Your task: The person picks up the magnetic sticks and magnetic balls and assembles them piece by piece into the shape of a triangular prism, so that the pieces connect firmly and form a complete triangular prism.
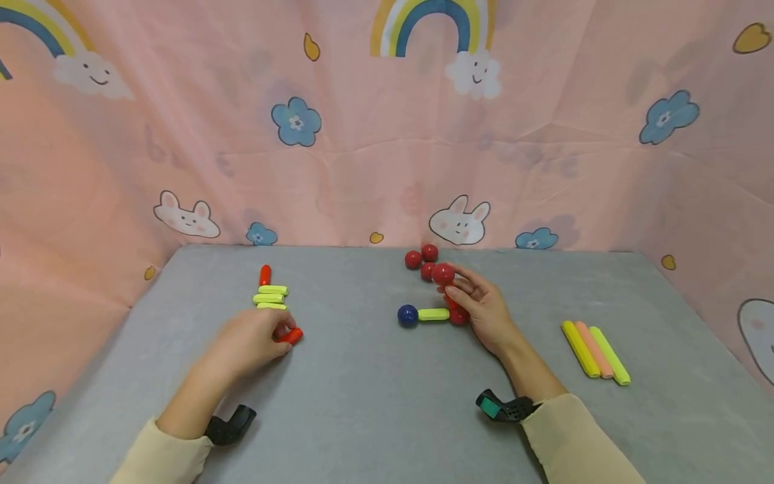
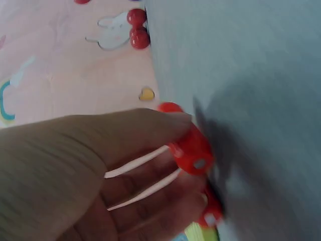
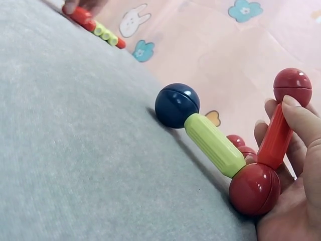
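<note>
My left hand [image 1: 250,339] pinches a short red rod [image 1: 291,336] between thumb and fingers at the left of the table. In the left wrist view a second red rod [image 2: 211,208] lies just beneath those fingers. My right hand [image 1: 491,319] holds a joined piece of magnetic balls and rods. Its upper red ball [image 3: 292,88] tops a tilted red rod [image 3: 276,138], which meets a lower red ball [image 3: 254,189]. From there a yellow-green rod [image 3: 215,145] runs to a dark blue ball [image 3: 177,105]. The right thumb presses near the upper ball.
Beyond the left hand lie several short yellow-green rods [image 1: 269,298] and a red rod [image 1: 265,275]. Loose red balls [image 1: 413,260] sit behind the right hand. Longer yellow [image 1: 580,349], pink [image 1: 594,349] and light-green [image 1: 609,356] rods lie at the right. A pink curtain [image 1: 363,181] borders the table.
</note>
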Available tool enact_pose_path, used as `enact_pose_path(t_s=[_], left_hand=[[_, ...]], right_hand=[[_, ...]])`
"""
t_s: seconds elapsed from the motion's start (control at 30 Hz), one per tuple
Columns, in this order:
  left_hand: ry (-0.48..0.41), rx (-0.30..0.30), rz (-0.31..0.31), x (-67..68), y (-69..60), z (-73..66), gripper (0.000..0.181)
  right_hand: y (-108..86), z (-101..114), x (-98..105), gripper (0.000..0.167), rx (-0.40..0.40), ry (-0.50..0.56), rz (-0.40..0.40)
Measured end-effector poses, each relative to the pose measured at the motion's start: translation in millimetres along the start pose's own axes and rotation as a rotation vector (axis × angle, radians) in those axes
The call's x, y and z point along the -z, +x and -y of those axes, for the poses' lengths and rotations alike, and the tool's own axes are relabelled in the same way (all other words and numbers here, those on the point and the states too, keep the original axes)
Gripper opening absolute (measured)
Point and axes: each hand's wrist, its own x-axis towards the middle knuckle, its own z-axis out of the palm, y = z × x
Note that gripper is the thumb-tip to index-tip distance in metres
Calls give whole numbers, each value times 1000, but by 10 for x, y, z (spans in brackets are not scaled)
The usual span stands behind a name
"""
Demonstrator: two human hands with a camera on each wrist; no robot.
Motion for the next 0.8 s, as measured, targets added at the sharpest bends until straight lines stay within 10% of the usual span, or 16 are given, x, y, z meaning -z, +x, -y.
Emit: enact_pose_path(t_s=[0.5,0.8], left_hand=[[-550,-146,-61,-297,791,-999,30],[-735,-195,-61,-564,988,-1202,29]], right_hand=[[-64,8,85,50,12,79,17],[-22,34,11,51,11,52,30]])
